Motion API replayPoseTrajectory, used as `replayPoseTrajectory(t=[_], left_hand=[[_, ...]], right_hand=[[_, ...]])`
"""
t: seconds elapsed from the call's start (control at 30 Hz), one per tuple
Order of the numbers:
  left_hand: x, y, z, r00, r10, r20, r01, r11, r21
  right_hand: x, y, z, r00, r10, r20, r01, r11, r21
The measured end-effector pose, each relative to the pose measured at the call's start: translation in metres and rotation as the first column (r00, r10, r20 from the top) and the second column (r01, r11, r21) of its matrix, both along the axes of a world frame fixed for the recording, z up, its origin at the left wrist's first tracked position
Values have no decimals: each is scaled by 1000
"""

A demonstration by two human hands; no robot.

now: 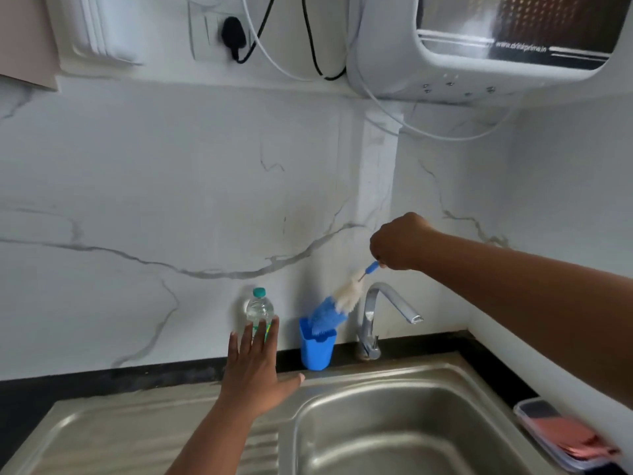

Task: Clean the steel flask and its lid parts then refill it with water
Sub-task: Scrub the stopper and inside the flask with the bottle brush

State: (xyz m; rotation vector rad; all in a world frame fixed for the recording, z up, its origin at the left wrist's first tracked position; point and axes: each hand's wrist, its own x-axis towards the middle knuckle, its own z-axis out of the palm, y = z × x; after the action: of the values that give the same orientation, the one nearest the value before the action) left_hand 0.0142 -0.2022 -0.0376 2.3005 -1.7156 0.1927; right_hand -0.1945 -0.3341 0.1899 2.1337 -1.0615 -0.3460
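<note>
My right hand (399,243) is closed around the blue handle of a bottle brush (337,308) with white and blue bristles. The brush slants down, its blue tip inside the rim of a blue plastic holder (317,353) that stands behind the sink. My left hand (255,370) hovers with fingers spread over the sink's back edge, in front of a clear plastic bottle (259,308) with a teal cap. It holds nothing. No steel flask or lid part shows in the head view.
A steel sink basin (404,433) fills the lower right, with a ridged drainboard (113,437) to its left. A chrome tap (376,317) rises behind the basin. A clear box with a pink cloth (565,437) sits at right. A white water purifier (479,46) hangs above.
</note>
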Motion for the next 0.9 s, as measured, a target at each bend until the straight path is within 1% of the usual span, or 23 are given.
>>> replayPoseTrajectory(t=[0.1,0.17,0.3,0.4,0.47,0.53,0.63,0.77,0.8,0.87,0.9], left_hand=[[3,-9,-10,1000,-11,-6,11,1000,15],[2,-12,-15,1000,-17,16,16,1000,26],[3,-16,-30,999,-28,-17,29,999,23],[6,-16,-40,998,-34,-50,34,999,14],[8,-17,-43,999,-20,-49,22,999,46],[9,-20,-45,999,-6,-47,9,998,61],[11,-24,-51,998,-5,-55,9,998,63],[10,-26,-59,997,10,-72,-4,997,73],[10,-27,-61,997,12,-71,-6,997,77],[8,-28,-64,997,11,-70,-7,998,60],[7,-28,-66,997,8,-80,-5,999,43]], right_hand=[[22,-10,-8,990,76,-120,-85,994,-74],[35,-13,-11,978,120,-170,-142,982,-125],[71,-20,-26,957,236,-172,-261,955,-141],[92,-25,-42,937,285,-204,-320,933,-164],[104,-30,-55,933,300,-198,-333,928,-168],[114,-38,-65,933,321,-161,-346,924,-161],[122,-47,-68,933,339,-123,-357,919,-170],[123,-58,-70,940,330,-88,-339,930,-141],[121,-63,-72,933,349,-93,-360,918,-165],[114,-71,-77,920,381,-89,-391,882,-265],[110,-78,-81,902,424,-81,-428,854,-294]])
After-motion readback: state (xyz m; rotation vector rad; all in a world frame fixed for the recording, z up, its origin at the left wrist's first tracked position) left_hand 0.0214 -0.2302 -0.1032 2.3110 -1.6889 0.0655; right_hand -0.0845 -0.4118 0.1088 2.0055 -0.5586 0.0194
